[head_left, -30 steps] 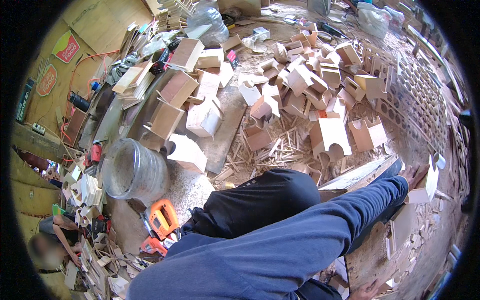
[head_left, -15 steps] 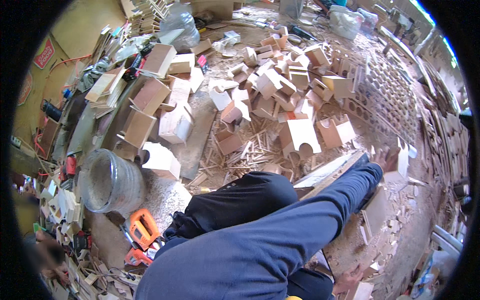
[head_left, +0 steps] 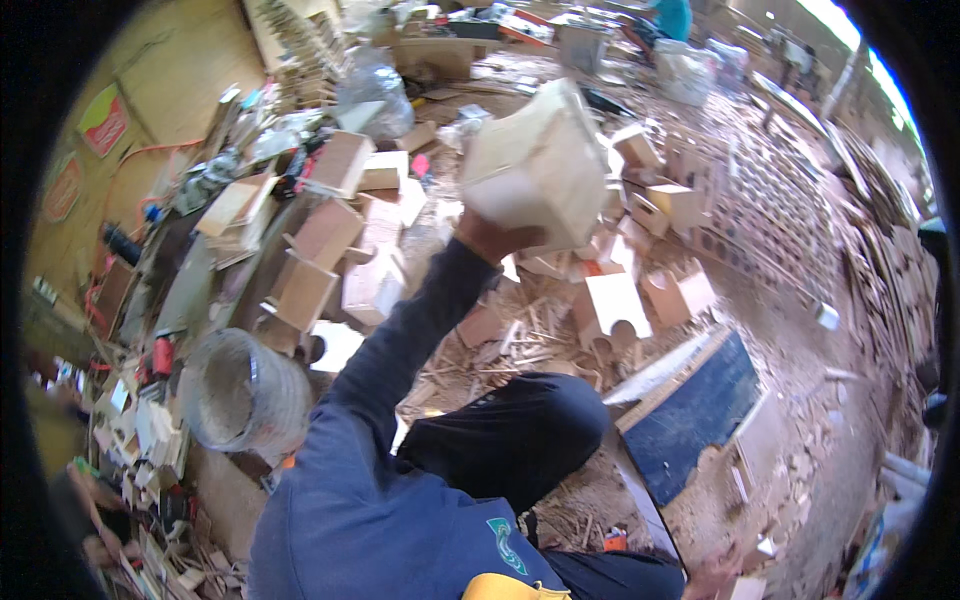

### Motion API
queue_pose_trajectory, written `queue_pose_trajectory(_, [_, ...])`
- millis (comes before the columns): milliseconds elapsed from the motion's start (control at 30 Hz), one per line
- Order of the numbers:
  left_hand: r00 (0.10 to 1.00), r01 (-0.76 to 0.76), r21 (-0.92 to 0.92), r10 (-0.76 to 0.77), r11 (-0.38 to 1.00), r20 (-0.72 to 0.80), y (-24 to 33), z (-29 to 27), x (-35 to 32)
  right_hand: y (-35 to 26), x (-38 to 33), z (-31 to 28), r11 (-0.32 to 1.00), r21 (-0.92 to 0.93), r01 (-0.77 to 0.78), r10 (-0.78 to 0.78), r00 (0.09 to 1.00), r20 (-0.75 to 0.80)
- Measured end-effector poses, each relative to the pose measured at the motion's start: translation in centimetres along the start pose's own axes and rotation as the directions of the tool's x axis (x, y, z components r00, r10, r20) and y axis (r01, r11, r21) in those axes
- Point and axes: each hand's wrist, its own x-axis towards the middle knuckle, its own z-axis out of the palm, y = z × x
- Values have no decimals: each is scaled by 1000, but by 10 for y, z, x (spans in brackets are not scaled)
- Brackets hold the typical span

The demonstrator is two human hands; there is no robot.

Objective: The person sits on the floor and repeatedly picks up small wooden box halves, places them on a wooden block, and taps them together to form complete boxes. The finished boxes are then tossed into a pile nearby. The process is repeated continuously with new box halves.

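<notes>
My left hand [head_left: 497,238] grips a pale wooden box [head_left: 535,165] by its lower edge, holding it up in front of me, tilted. The box is slightly blurred and hides part of the pile of notched wooden boxes [head_left: 612,305] behind it. At the lower right, my right hand [head_left: 715,575] is low by the floor, beside a small pale wood piece [head_left: 746,588]; its fingers are smeared. Between my knee and the debris on the right lies a board with a dark blue face [head_left: 700,420].
A clear plastic tub [head_left: 245,390] stands at my left, near a row of wooden boxes [head_left: 318,290]. Wood offcuts [head_left: 510,345] litter the floor ahead. Panels with round holes [head_left: 770,190] lie at the right. Other people [head_left: 672,18] are at the far back and lower left.
My left arm has swung from the far right up to the middle, and its hand now holds up a wooden box. The blue-faced board, earlier covered by that arm, shows.
</notes>
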Motion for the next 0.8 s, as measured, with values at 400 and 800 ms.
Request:
queue_pose_trajectory(400, [651, 239, 209, 3, 948, -759, -51, -331, -193, -19, 12, 4, 972, -16, 236, -237, 971, -34])
queue_pose_trajectory(800, [117, 875, 392, 662, 283, -740, -103, -378, -224, 19, -13, -1, 996, -26, -85, 86, 996, 34])
